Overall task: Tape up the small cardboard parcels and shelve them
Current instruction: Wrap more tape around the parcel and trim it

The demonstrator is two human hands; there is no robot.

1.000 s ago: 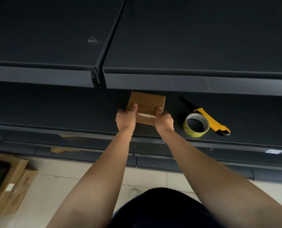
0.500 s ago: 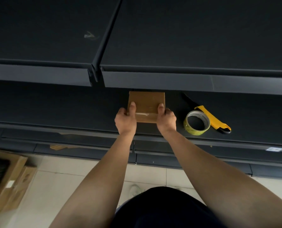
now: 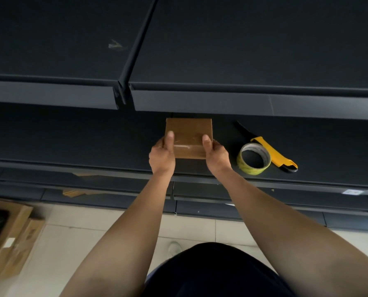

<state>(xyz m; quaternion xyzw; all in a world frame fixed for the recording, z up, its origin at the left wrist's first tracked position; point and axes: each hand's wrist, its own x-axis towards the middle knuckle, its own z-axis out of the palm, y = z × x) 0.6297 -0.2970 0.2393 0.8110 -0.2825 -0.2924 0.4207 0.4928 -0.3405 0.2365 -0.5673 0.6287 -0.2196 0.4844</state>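
Note:
A small flat brown cardboard parcel [image 3: 188, 133] with clear tape across its near half lies on the dark middle shelf [image 3: 93, 142], squared to the shelf front. My left hand [image 3: 162, 154] grips its left edge, thumb lying on top. My right hand [image 3: 216, 154] grips its right edge the same way. Both hands' other fingers are hidden under or beside the parcel. A roll of yellow-green tape [image 3: 254, 158] lies flat on the same shelf, just right of my right hand.
A yellow-handled utility knife [image 3: 273, 152] lies behind the tape roll. A dark upper shelf [image 3: 200, 99] overhangs the parcel's far edge. Lower shelves hold cardboard scraps [image 3: 75, 191]. An open cardboard box [image 3: 9, 232] stands on the tiled floor at the left.
Both hands have turned the parcel from a slight tilt to square with the shelf and slid it a little farther in. The tape roll and knife have not moved.

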